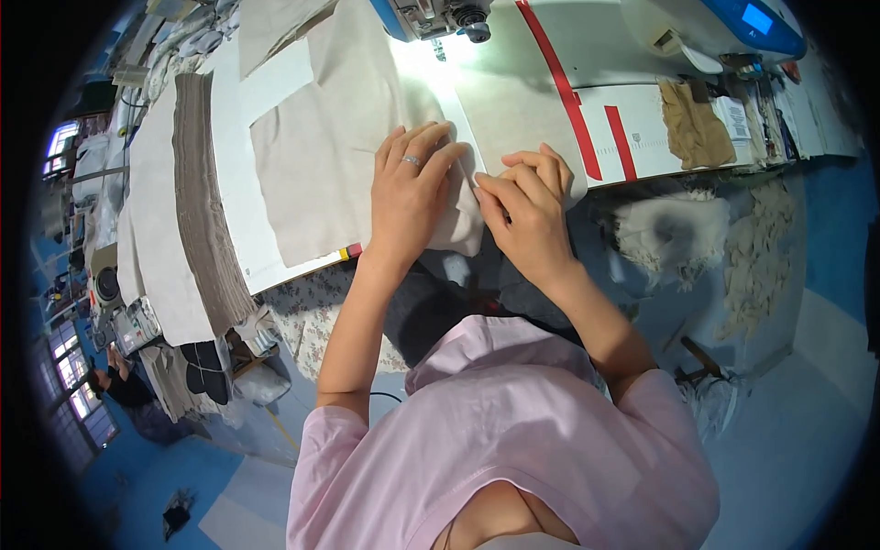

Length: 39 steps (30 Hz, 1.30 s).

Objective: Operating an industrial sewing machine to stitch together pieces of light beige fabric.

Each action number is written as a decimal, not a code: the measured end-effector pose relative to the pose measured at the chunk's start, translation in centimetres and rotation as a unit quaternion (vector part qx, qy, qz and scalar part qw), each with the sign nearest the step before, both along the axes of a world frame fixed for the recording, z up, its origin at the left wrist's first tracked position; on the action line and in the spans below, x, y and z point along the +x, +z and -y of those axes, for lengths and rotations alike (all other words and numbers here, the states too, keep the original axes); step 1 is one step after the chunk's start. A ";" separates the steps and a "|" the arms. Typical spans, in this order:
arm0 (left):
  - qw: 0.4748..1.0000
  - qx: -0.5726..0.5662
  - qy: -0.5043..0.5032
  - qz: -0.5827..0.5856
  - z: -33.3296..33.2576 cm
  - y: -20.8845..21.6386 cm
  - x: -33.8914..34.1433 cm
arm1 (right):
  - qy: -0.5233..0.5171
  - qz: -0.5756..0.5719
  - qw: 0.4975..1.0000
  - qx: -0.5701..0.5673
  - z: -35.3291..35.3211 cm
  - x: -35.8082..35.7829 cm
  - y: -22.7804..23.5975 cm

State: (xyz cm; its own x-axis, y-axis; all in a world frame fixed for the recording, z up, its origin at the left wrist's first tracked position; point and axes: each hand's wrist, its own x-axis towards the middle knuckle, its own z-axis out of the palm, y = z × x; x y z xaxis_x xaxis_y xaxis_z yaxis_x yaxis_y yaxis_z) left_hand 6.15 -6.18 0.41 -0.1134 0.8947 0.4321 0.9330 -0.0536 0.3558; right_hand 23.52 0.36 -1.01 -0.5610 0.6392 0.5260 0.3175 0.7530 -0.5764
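Note:
A piece of light beige fabric [321, 156] lies over the white sewing table, and part of it runs up under the lit presser foot area of a sewing machine [440, 20]. My left hand [410, 188] rests flat on this fabric, fingers stretched forward, with a ring on one finger. Close beside it, my right hand [530, 206] has its fingers curled, thumb and forefinger at the fabric's folded edge. The pinch itself is partly hidden. Below both hands, the near end of the fabric hangs over the table edge.
Left of the fabric lies a tall stack of grey-brown cloth pieces [206, 202]. Red tape strips [621, 142] cross the table at right, near a tan cloth [698, 126]. The machine's blue control panel [756, 18] is at upper right. A person [137, 394] is at far left.

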 end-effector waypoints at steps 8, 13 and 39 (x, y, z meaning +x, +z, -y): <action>1.000 0.001 -0.018 -0.018 0.2 0.0 -0.4 | 0.039 0.004 0.999 0.007 -0.2 0.9 0.1; 1.000 -0.007 -0.020 0.003 0.3 0.0 -0.6 | 0.010 -0.013 0.999 -0.042 0.0 0.9 0.0; 0.998 0.000 -0.018 0.063 0.5 0.0 -0.8 | 0.040 0.030 0.999 -0.007 -0.1 1.1 0.1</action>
State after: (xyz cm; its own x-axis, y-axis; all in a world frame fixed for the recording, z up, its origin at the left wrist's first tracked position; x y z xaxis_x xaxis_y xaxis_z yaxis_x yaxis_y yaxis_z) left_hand 5.31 -6.67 0.40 -0.1354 0.8990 0.4165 0.8784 -0.0855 0.4703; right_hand 24.58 0.42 -0.96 -0.6405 0.5990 0.4805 0.2920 0.7687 -0.5691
